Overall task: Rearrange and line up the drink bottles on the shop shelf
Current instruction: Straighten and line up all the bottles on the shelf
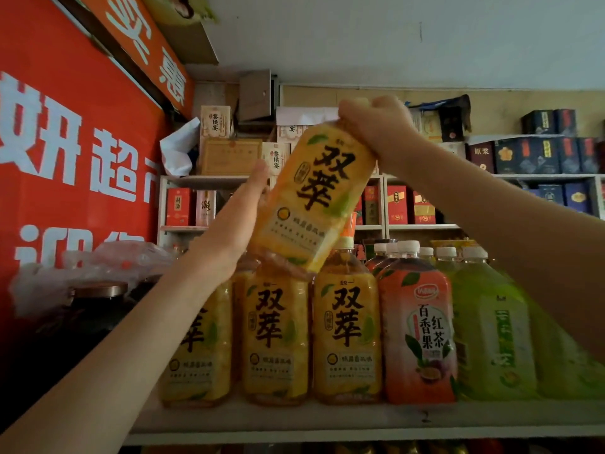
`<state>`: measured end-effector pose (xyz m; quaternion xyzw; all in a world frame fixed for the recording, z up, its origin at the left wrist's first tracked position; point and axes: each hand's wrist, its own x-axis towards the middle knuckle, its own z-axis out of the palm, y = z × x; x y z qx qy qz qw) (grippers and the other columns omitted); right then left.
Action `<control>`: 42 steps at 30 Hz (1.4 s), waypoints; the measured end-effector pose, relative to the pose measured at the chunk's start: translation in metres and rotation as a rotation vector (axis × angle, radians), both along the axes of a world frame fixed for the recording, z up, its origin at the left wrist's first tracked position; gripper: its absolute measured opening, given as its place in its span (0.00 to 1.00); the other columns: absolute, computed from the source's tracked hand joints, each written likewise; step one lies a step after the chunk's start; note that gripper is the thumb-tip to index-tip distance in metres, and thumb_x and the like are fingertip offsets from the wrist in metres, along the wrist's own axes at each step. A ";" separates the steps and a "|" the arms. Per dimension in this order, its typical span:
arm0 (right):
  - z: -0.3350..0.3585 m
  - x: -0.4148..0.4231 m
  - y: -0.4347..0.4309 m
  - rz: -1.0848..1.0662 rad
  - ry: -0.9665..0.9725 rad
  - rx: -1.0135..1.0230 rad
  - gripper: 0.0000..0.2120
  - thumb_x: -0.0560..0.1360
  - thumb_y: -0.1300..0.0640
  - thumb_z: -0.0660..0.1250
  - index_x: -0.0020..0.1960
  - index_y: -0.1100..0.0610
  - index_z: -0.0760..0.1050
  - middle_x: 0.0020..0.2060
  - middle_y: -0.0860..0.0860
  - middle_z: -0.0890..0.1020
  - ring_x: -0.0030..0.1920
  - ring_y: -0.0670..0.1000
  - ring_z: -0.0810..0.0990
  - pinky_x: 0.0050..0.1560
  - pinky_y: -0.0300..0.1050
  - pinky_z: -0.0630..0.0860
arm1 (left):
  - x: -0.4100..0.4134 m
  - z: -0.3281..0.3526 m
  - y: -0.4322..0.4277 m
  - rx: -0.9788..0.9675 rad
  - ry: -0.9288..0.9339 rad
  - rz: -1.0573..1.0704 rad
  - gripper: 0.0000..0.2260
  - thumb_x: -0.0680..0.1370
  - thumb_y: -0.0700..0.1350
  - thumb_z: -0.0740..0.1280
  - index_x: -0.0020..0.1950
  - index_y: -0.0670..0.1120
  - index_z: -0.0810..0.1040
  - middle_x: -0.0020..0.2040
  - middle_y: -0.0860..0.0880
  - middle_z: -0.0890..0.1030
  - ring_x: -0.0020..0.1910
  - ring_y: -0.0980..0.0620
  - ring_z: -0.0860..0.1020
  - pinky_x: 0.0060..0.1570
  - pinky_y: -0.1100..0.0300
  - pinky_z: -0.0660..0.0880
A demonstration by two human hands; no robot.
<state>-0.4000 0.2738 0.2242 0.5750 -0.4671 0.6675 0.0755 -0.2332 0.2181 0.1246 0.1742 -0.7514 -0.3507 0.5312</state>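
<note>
A large yellow-labelled drink bottle [311, 194] hangs tilted above the shelf row, its neck up to the right. My right hand [376, 126] grips its cap and neck from above. My left hand [235, 224] lies flat with straight fingers against the bottle's lower left side. Its base hovers just over the tops of three matching yellow bottles [275, 335] standing at the front of the white shelf [327, 421]. To their right stand a pink-labelled tea bottle [419, 332] and green bottles [491, 329].
A red banner [72, 158] with white characters fills the left. Dark jars [95, 309] and a plastic bag sit left of the bottles. More white-capped bottles [406, 249] stand behind the front row. Boxed goods [540, 155] fill the far wall shelves.
</note>
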 end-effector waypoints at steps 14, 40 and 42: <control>0.010 -0.046 -0.050 -0.446 -0.037 -0.315 0.10 0.73 0.49 0.63 0.46 0.56 0.69 0.34 0.44 0.68 0.33 0.40 0.65 0.32 0.34 0.62 | -0.043 -0.024 -0.067 -0.199 -0.572 0.433 0.21 0.80 0.54 0.60 0.70 0.47 0.64 0.49 0.53 0.76 0.34 0.61 0.73 0.27 0.69 0.67; -0.060 -0.084 -0.139 -0.290 0.825 1.002 0.16 0.78 0.55 0.63 0.50 0.70 0.76 0.34 0.58 0.78 0.28 0.53 0.82 0.24 0.39 0.75 | -0.067 -0.051 -0.064 -0.333 -0.330 0.772 0.20 0.82 0.49 0.57 0.71 0.43 0.60 0.58 0.43 0.73 0.44 0.51 0.75 0.35 0.60 0.69; -0.059 -0.086 -0.139 -0.292 0.774 1.026 0.14 0.78 0.56 0.64 0.50 0.69 0.76 0.33 0.58 0.78 0.24 0.50 0.79 0.23 0.38 0.75 | -0.067 -0.051 -0.063 -0.333 -0.324 0.762 0.21 0.82 0.50 0.56 0.71 0.42 0.59 0.60 0.42 0.72 0.45 0.51 0.73 0.37 0.59 0.68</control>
